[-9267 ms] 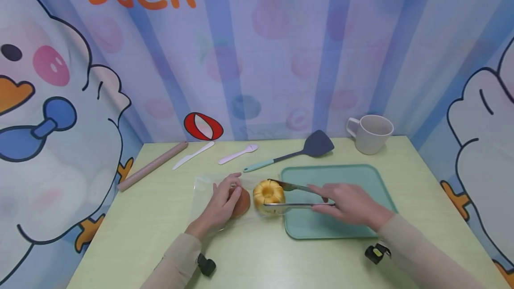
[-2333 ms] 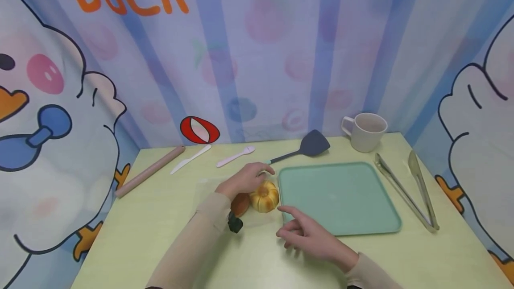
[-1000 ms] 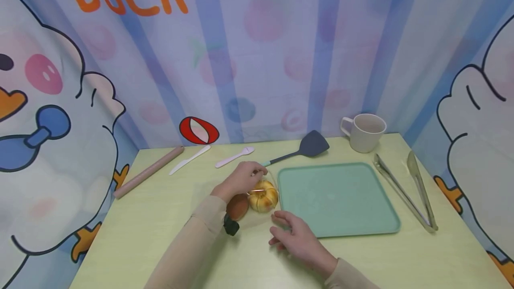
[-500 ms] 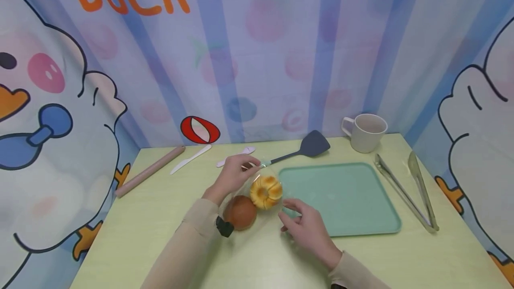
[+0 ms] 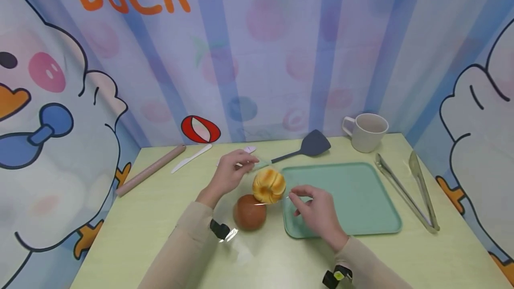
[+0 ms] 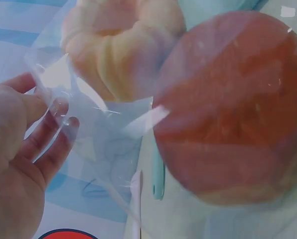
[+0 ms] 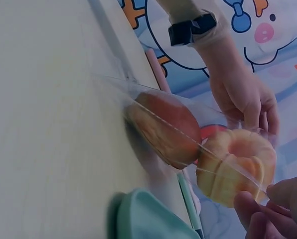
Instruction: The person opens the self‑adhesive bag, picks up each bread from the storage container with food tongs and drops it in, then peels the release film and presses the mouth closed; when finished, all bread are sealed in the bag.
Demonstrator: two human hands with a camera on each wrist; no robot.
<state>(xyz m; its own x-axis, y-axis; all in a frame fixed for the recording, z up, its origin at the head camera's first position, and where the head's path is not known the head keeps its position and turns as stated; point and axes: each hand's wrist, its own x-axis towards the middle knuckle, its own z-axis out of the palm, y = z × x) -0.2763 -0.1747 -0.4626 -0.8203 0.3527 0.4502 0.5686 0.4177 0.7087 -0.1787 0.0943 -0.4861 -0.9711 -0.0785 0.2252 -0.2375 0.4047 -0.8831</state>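
A clear plastic bag (image 6: 113, 117) hangs tilted between my two hands, its lower end near the table. Inside it are a round brown bun (image 5: 250, 212) and a golden fluted ring-shaped bread (image 5: 269, 186), the bread above the bun. My left hand (image 5: 226, 175) pinches one upper corner of the bag between thumb and fingers. On the other side, my right hand (image 5: 319, 211) pinches the bag's edge beside the ring-shaped bread, as the right wrist view shows. Part of the green tray (image 5: 341, 200) lies beneath my right hand.
Metal tongs (image 5: 407, 193) lie spread right of the tray. Behind stand a mug (image 5: 367, 133) and a turner (image 5: 313, 145). A spoon (image 5: 250, 149), partly behind my left hand, a white knife (image 5: 191, 158) and a rolling pin (image 5: 150, 171) lie along the back left.
The tongs left my right hand and now lie beyond the tray. The bag, earlier flat on the table, is lifted and tilted. Both breads shifted inside it, and my right hand now pinches its edge.
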